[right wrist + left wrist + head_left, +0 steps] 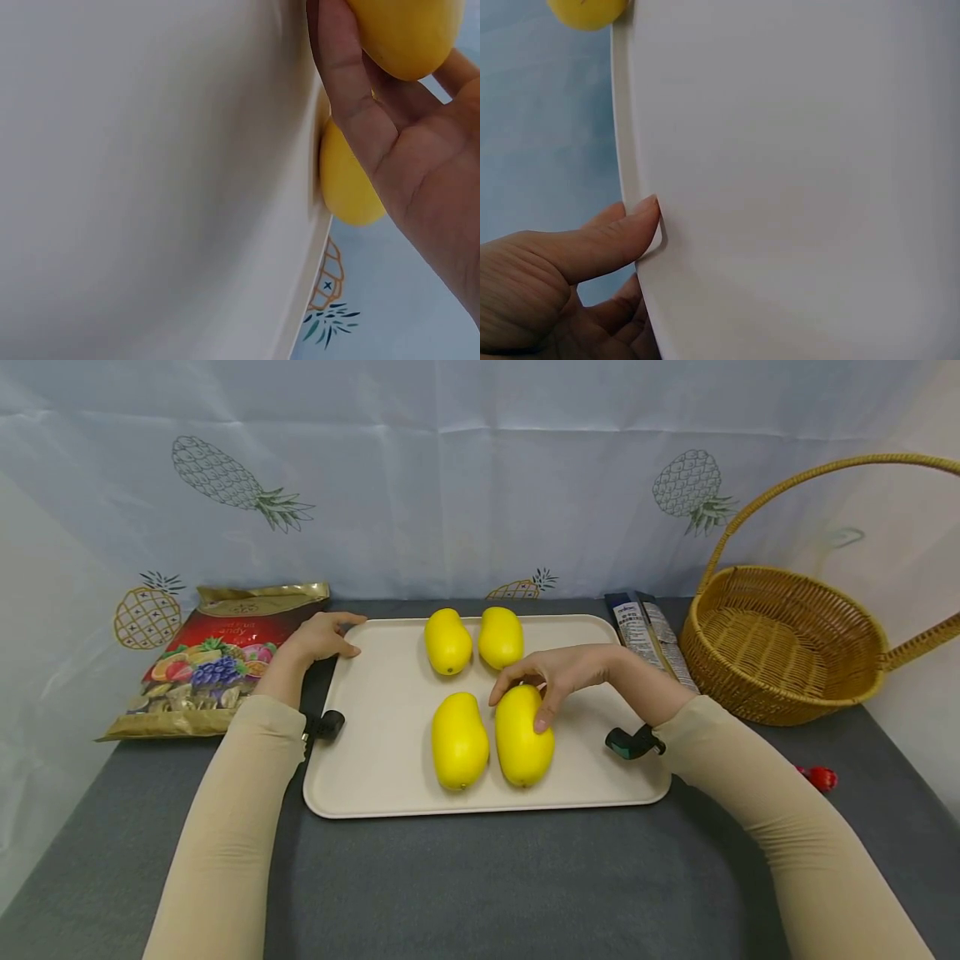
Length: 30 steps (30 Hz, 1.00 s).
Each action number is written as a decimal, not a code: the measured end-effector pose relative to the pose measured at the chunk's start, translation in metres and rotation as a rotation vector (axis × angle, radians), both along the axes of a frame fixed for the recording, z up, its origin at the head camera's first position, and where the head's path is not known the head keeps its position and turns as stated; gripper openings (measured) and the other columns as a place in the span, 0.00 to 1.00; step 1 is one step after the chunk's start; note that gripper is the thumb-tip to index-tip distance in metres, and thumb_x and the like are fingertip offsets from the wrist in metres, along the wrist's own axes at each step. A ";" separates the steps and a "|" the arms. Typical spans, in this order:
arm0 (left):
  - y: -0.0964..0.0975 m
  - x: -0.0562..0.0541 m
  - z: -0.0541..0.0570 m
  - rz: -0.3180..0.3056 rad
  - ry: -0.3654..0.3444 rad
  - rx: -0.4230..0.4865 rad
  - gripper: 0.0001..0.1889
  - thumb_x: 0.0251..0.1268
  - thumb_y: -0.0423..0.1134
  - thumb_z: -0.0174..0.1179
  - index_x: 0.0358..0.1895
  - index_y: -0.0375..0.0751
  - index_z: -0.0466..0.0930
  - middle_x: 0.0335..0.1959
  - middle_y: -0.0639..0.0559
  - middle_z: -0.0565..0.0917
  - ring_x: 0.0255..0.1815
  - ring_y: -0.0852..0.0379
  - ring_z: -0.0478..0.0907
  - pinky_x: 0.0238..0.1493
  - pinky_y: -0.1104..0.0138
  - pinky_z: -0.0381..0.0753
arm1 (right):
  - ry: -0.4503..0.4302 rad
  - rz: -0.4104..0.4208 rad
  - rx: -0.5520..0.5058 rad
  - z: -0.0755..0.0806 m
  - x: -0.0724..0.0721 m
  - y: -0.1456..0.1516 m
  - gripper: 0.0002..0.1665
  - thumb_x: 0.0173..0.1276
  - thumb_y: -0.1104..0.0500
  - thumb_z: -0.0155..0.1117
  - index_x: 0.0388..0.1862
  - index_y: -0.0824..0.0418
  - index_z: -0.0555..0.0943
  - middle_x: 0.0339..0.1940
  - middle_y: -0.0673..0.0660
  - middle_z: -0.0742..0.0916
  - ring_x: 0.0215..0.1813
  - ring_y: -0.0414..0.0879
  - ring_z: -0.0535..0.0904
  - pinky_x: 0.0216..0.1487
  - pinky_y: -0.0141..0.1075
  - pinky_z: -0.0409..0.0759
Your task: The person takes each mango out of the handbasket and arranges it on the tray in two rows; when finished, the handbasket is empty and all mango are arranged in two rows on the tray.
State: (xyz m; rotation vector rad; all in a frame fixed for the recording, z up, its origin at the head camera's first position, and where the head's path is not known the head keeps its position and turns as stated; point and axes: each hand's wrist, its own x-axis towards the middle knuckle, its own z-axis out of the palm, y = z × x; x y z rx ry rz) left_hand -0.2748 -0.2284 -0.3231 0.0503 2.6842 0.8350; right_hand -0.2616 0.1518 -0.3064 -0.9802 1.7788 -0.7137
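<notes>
Near the middle of the pale tray (pixel 390 710), my right hand (pixel 570 675) holds a yellow mango (pixel 523 752) by its far end, thumb on one side and fingers on the other. A second mango (pixel 459 741) lies just left of it. Two more, a left mango (pixel 448 642) and a right mango (pixel 501 637), lie toward the tray's far edge. My left hand (pixel 321 637) is at the far left corner; in the left wrist view its thumb (pixel 622 244) hooks over the rim, with the other fingers outside. The right wrist view shows the held mango (pixel 411 34) against my fingers.
A red and gold candy bag (pixel 225 652) lies left of the tray. On the right stand a wicker basket (pixel 780 639) with a tall handle and a dark silver packet (pixel 648 631). A small red object (pixel 822 778) shows beyond my right sleeve. Pineapple-printed cloth (pixel 480 510) hangs behind.
</notes>
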 end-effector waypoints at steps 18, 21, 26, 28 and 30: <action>0.001 0.001 0.000 0.003 -0.002 0.000 0.34 0.69 0.34 0.59 0.77 0.41 0.59 0.67 0.24 0.64 0.58 0.36 0.64 0.62 0.44 0.68 | 0.040 -0.055 0.009 0.005 -0.001 0.009 0.42 0.58 0.54 0.76 0.70 0.55 0.70 0.71 0.53 0.74 0.65 0.50 0.71 0.69 0.44 0.71; 0.000 0.000 0.000 -0.001 -0.006 0.001 0.34 0.69 0.34 0.59 0.77 0.41 0.59 0.67 0.23 0.63 0.59 0.35 0.64 0.62 0.43 0.67 | 0.036 -0.058 0.006 0.006 -0.001 0.011 0.42 0.59 0.54 0.75 0.71 0.57 0.69 0.72 0.55 0.73 0.66 0.50 0.71 0.70 0.44 0.71; 0.000 -0.001 -0.001 -0.004 -0.011 0.005 0.34 0.70 0.34 0.58 0.77 0.42 0.58 0.68 0.23 0.62 0.60 0.35 0.63 0.62 0.44 0.68 | 0.020 -0.085 0.007 0.009 -0.001 0.016 0.42 0.60 0.57 0.74 0.72 0.58 0.68 0.73 0.57 0.72 0.68 0.51 0.71 0.71 0.45 0.72; 0.000 -0.001 -0.001 -0.004 -0.011 0.007 0.34 0.70 0.34 0.58 0.77 0.42 0.58 0.68 0.24 0.62 0.59 0.36 0.63 0.60 0.45 0.68 | 0.016 -0.098 0.007 0.011 -0.001 0.018 0.41 0.60 0.59 0.73 0.72 0.58 0.68 0.73 0.57 0.72 0.69 0.52 0.71 0.71 0.46 0.72; 0.000 -0.001 -0.001 -0.004 -0.012 0.007 0.34 0.69 0.34 0.58 0.77 0.42 0.58 0.68 0.24 0.62 0.60 0.35 0.63 0.60 0.45 0.68 | 0.018 -0.110 0.008 0.012 -0.002 0.021 0.41 0.61 0.59 0.72 0.72 0.60 0.67 0.73 0.58 0.72 0.69 0.52 0.72 0.71 0.46 0.72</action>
